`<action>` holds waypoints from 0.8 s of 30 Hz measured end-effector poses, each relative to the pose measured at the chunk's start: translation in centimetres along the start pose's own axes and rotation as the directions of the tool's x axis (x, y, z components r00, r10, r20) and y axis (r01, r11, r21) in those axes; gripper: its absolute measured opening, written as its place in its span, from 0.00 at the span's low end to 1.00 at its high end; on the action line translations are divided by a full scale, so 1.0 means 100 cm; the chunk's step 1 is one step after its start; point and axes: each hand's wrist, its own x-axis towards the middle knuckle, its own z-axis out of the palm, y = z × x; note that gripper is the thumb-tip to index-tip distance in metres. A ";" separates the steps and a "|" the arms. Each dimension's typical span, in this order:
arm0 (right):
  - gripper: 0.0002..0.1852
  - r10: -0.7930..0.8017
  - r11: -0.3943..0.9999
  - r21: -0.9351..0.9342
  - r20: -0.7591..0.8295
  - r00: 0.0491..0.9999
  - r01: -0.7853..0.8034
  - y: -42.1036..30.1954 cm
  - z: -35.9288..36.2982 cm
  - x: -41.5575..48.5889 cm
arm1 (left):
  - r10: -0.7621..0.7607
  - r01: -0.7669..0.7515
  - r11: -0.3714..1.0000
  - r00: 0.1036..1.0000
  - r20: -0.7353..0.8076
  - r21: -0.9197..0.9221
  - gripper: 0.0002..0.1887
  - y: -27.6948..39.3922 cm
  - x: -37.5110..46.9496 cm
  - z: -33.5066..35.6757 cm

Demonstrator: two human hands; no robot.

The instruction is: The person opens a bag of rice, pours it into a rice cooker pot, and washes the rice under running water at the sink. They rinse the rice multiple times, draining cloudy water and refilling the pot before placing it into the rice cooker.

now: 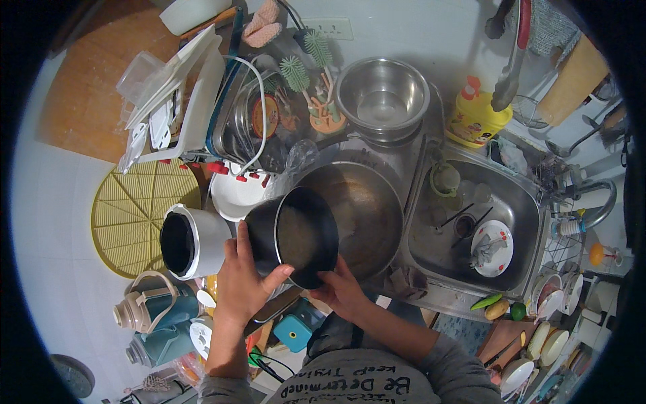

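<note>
Tilted over a wide steel basin point(371, 212), a deep black inner pot point(308, 232) hangs between my two hands. My left hand point(247, 278) lies against its outer side, fingers spread along the wall and thumb near the rim. With fingers and thumb my right hand point(340, 293) grips the pot's near edge. The pot's inside looks dull brown at the bottom; whether it holds anything cannot be told. Left of the pot lies a white cylindrical container with a dark opening point(209, 245). Part of the basin is hidden behind the pot.
The steel sink point(424, 252) at right holds a plate point(499, 267), cups and a strainer point(444, 179). Nested steel bowls point(382, 101) and a yellow bottle point(477, 121) stand behind. A yellow round mat point(136, 222) and vacuum flasks point(166, 303) are at left.
</note>
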 end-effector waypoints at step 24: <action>0.35 -0.002 0.999 0.036 0.046 0.999 0.001 0.007 -0.005 0.002 | 0.062 -0.057 0.994 0.997 -0.052 0.096 0.67 0.013 -0.005 -0.004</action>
